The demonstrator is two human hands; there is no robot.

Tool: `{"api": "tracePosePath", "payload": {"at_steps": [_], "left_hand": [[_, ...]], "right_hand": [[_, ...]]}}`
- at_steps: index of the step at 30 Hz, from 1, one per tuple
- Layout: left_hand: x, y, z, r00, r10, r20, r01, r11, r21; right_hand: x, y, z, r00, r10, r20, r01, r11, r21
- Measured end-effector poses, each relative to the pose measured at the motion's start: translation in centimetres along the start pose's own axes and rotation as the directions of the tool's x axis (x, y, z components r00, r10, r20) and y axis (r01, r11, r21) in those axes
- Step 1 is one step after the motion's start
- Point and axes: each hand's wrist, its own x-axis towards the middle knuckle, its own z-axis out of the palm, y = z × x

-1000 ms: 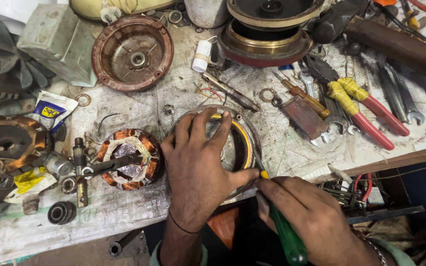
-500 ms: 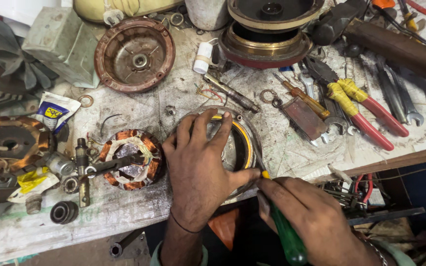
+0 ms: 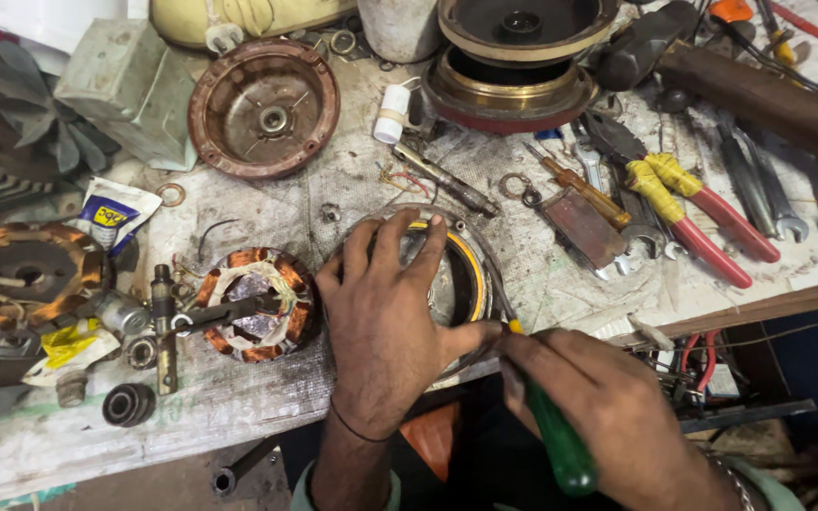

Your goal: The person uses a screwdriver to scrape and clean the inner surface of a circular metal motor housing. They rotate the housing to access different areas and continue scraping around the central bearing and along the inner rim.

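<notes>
A cluttered workbench (image 3: 239, 397) fills the view. At its near edge lies a round metal motor housing (image 3: 461, 274) with a yellow inner ring; the left hand (image 3: 385, 326) presses down flat on it, fingers spread (not clenched). Just left sits a copper-wound stator (image 3: 257, 303). The right hand (image 3: 608, 407) grasps a green-handled screwdriver (image 3: 556, 440), tip at the housing's near right rim. Red-and-yellow pliers (image 3: 702, 213) lie far right.

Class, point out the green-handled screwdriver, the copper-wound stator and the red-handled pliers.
screwdriver (image 3: 560, 445), head view, on its green handle.
stator (image 3: 256, 305), head view, on its centre.
pliers (image 3: 726, 232), head view, on a red handle.
</notes>
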Motion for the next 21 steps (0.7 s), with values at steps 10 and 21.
{"api": "tracePosePath", "payload": {"at_steps": [10, 21], "left_hand": [[0.2, -0.3, 0.1, 0.998, 0.016, 0.061, -0.014, 0.999, -0.033], [-0.6, 1.1, -0.9, 0.994, -0.049, 0.094, 0.055, 0.997, -0.060]], "right_hand": [[-0.7, 0.7, -0.1, 0.998, 0.056, 0.028, -0.057, 0.997, 0.046], [-2.1, -0.7, -3.2, 0.982, 0.123, -0.140, -0.099, 0.981, 0.168]]}}
